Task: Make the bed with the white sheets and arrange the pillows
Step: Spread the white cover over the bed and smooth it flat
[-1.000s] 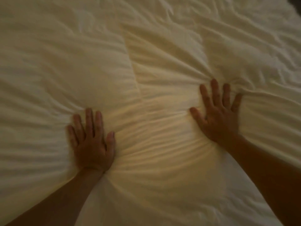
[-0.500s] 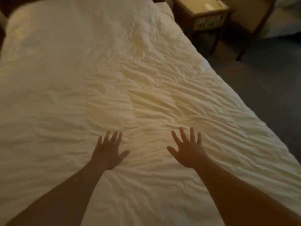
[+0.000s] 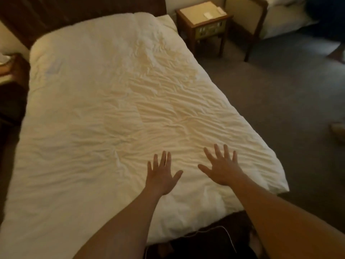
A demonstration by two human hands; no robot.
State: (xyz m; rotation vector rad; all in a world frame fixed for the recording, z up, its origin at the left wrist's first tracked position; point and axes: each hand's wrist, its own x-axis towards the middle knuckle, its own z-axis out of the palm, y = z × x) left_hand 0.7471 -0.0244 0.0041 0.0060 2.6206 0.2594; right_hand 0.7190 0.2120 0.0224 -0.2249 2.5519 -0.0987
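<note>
Where the white sheet (image 3: 115,109) is spread wrinkled across the bed (image 3: 186,227), the left hand (image 3: 161,174) and the right hand (image 3: 222,168) are held over its near end, fingers straight and splayed; contact cannot be told. A wooden nightstand (image 3: 204,25) is seen beside the bed's far corner.

Wrinkled white sheet (image 3: 115,101) over bed (image 3: 186,217)

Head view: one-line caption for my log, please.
Left hand and right hand spread open over the wrinkled white sheet, nightstand beyond.
</note>
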